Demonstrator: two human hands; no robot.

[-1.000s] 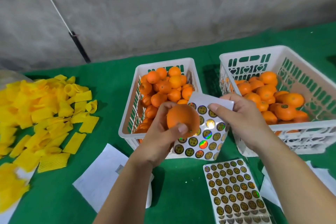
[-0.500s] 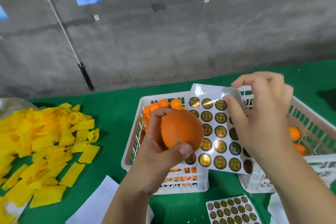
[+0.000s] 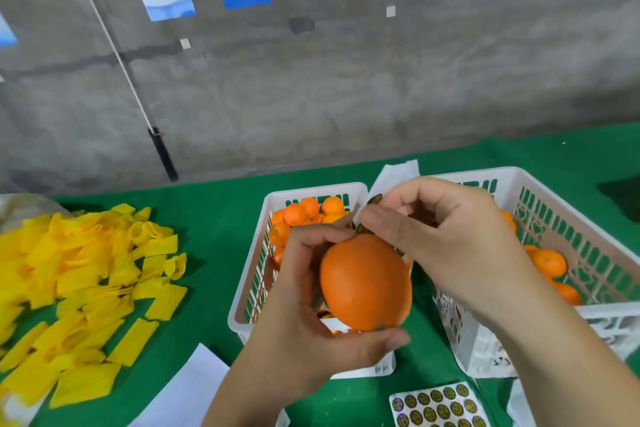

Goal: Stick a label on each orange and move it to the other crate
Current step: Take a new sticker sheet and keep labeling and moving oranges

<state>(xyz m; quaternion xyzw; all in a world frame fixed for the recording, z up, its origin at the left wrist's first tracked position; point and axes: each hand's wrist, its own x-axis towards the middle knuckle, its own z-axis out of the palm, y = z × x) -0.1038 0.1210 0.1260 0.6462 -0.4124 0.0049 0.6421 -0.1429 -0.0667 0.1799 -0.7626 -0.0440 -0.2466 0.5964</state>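
Observation:
My left hand (image 3: 304, 319) grips a large orange (image 3: 365, 282) in front of the two crates. The label sheet (image 3: 398, 173) stands behind the orange, mostly hidden, with only its white top corner and a few dark round labels showing. My right hand (image 3: 450, 243) is just above the orange, with thumb and forefinger pinching the sheet's edge where a label sticks up. The left white crate (image 3: 311, 189) holds several oranges (image 3: 310, 211). The right white crate (image 3: 554, 191) also holds oranges (image 3: 550, 260).
A second sheet of round labels (image 3: 436, 406) lies on the green cloth near the front edge. White paper (image 3: 187, 392) lies to its left. A heap of yellow foam nets (image 3: 79, 281) covers the table's left side. A grey wall stands behind.
My right hand came down from the sheet's top right corner to its edge just above the orange. The sheet turned and is now mostly hidden. The view tilted upward.

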